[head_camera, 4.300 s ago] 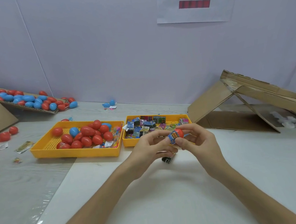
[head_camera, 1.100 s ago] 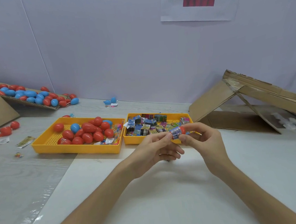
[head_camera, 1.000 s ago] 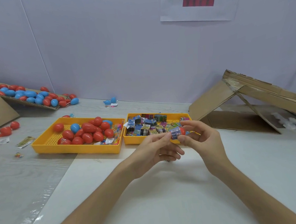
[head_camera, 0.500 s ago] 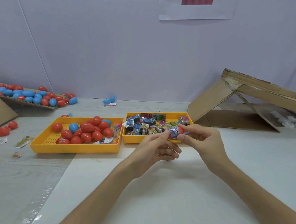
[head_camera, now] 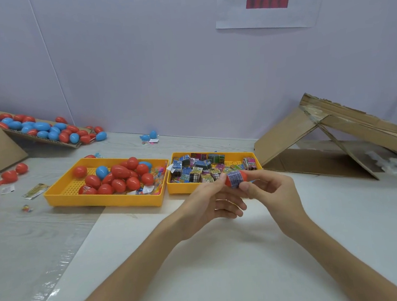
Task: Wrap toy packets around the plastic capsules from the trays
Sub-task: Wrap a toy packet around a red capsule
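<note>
A person's two bare hands are meeting above a white tabletop (head_camera: 228, 268), just in front of two yellow trays. The left hand (head_camera: 207, 204) and the right hand (head_camera: 271, 189) are together gripping a red plastic capsule (head_camera: 242, 176) by its ends, fingertips closed on it. A printed toy packet (head_camera: 233, 179) is sitting as a band around the capsule's middle. The capsule is lying roughly level, its long axis running left to right, with the bare red end pointing right and slightly up toward the right fingers. It is hovering just over the near rim of the right tray (head_camera: 184, 188), which is holding many folded colourful packets. The left tray (head_camera: 100, 201) is holding red and blue capsules. Folded cardboard (head_camera: 288, 136) is leaning at the right.
</note>
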`<state>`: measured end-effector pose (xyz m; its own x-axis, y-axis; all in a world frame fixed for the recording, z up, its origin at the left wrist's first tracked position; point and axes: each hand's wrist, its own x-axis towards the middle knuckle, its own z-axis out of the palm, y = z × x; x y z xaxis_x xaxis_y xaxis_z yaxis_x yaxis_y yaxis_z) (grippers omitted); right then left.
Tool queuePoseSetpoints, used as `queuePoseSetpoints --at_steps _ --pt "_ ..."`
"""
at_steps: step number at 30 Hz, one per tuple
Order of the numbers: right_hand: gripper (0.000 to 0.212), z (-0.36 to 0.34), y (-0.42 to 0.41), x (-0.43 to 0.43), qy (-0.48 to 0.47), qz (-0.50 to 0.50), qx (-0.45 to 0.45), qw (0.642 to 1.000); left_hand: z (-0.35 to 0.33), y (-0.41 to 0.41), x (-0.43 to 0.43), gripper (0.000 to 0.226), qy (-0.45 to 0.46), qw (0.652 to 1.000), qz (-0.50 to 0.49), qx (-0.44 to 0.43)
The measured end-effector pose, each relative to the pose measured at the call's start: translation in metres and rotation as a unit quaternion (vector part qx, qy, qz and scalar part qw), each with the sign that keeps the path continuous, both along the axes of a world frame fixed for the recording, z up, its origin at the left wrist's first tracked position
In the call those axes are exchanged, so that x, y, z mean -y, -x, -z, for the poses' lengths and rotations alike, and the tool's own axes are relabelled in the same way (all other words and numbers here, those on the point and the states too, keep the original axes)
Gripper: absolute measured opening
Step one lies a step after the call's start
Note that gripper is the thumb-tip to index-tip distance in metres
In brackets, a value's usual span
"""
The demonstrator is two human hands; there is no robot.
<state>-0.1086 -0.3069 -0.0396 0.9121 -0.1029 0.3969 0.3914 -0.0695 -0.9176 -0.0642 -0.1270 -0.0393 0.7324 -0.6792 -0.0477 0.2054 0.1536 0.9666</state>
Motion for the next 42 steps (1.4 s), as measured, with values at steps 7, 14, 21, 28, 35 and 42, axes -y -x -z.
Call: queuePoseSetpoints --at_steps 7,14,21,28,35,42 --pt "0.021 0.0018 -0.0009 0.0024 0.007 0.003 0.007 1.000 -0.0004 -0.0003 0.0010 0.062 -0.011 1.000 -0.010 0.006" --pt "0.017 0.0014 -0.0006 0.0017 0.018 0.014 0.013 1.000 -0.0003 -0.0015 0.0021 0.063 -0.028 0.999 -0.013 0.022" --pt "0.040 0.0008 -0.0012 -0.0010 -0.007 0.017 -0.004 1.000 0.0051 -0.0020 0.0026 0.029 -0.013 0.994 -0.074 0.084" --pt "0.025 -0.0024 0.0007 0.0000 -0.010 0.004 -0.008 1.000 0.0075 -0.0017 0.0057 0.038 -0.051 0.991 -0.073 0.102" --pt "0.021 -0.0023 -0.0014 0.0019 -0.035 0.011 0.002 0.999 0.0074 -0.0031 0.0029 0.034 -0.024 0.997 -0.032 0.073" --pt "0.022 -0.0031 -0.0011 0.0015 -0.022 0.010 -0.015 1.000 0.0076 -0.0034 0.0025 0.040 -0.020 0.996 -0.033 0.084"
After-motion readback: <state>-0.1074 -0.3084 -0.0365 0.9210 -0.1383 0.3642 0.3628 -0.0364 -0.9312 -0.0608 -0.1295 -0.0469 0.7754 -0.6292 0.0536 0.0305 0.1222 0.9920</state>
